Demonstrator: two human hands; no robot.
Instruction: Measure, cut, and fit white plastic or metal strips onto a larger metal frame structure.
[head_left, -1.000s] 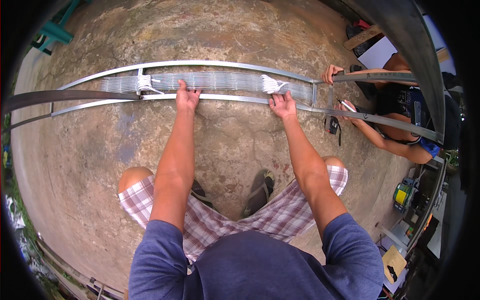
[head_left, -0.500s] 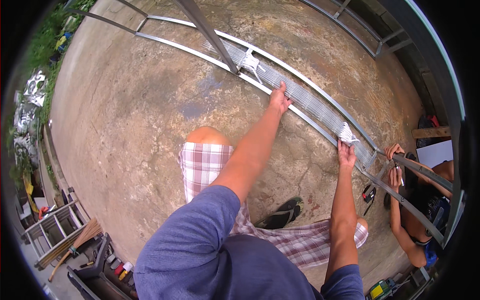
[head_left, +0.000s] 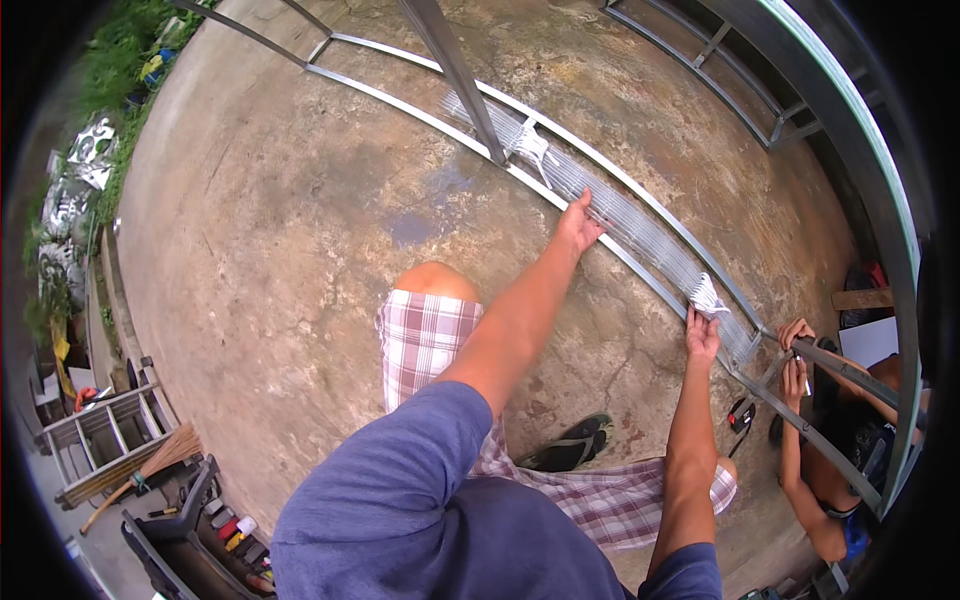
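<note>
A flat, long bundle of thin grey rods (head_left: pixel 640 228) lies lengthwise within a narrow metal frame (head_left: pixel 640 262). White ties, one at the far left (head_left: pixel 533 146) and one at the near right (head_left: pixel 706 297), cross it. My left hand (head_left: pixel 580 222) grips its near edge around the middle, thumb on top and the other fingers partly hidden beneath. By the near right tie, my right hand (head_left: pixel 703 335) holds the same edge palm up, its fingertips partly under the bundle.
A dark metal upright (head_left: pixel 455 80) rises beside the bundle's far end. At right, another person's hands (head_left: pixel 795 350) hold the frame's end. A tape measure (head_left: pixel 741 412) lies on the concrete floor. A ladder (head_left: pixel 105 435), a broom (head_left: pixel 150 468) and a tool tray (head_left: pixel 180 545) are at lower left.
The whole view has shifted, so the frame and floor sit slightly lower and farther right. Both my hands stay on the bundle at about the same places.
</note>
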